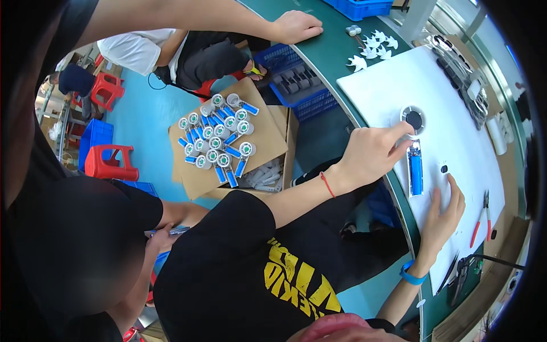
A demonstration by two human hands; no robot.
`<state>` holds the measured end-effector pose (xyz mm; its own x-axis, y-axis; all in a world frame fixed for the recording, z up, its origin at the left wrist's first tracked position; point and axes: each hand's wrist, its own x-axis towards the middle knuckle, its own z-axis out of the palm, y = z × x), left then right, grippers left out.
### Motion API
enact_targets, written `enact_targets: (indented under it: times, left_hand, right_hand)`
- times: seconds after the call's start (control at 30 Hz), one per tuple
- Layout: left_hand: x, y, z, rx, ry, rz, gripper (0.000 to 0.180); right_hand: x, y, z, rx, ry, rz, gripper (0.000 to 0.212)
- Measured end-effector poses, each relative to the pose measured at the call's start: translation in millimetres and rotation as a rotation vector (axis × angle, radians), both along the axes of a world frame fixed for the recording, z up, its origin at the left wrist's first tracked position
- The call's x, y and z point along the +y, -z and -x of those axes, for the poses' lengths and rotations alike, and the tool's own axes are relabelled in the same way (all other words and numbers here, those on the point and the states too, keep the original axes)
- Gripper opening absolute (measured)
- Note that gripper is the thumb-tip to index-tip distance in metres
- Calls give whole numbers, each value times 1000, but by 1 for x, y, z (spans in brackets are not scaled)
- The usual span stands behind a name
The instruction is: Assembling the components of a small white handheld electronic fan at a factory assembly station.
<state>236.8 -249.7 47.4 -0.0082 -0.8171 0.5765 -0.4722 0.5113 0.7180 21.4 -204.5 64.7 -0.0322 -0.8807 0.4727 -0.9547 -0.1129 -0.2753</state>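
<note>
A small fan housing [421,127], with a round white head and a dark disc inside, lies on a white work sheet [370,102]. Its handle part holds a blue cylindrical battery [416,174] beside a small circuit board. My left hand [370,157], with a red string at the wrist, pinches the housing where head and handle meet; the fingertips partly cover that spot. To the right, my right hand [443,215], wearing a blue wristband, rests with fingers apart and nothing held. Its index fingertip is just below a small black piece [444,169].
Red-handled pliers [482,219] lie at the right. White fan blades [373,45] sit at the far edge, near another person's hand [297,27]. Left of the table, a cardboard-topped box [256,94] carries several similar battery assemblies. Another person works at lower left.
</note>
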Motion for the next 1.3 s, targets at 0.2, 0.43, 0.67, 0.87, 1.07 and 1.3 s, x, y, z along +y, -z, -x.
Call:
enact_targets:
  times: [0.2,0.43,0.67,0.87,1.07,1.3]
  left_hand:
    - [3,1,0,-32,-25,19,19]
    - [2,-2,-2,-73,8,-12,16]
    - [1,-9,0,-107,-31,-16,14]
    - [5,-13,2,-123,-47,-52,16]
    - [9,0,7,-134,-24,-61,35]
    - [35,25,0,425,-36,-55,24]
  right_hand:
    - [-2,2,-1,-2,-33,6,31]
    - [0,-1,1,2,6,38,31]
    - [-2,2,4,22,-16,11,29]
    - [-2,3,5,12,-7,19,29]
    - [2,3,4,-2,-4,39,29]
    - [1,7,8,-10,-5,16,28]
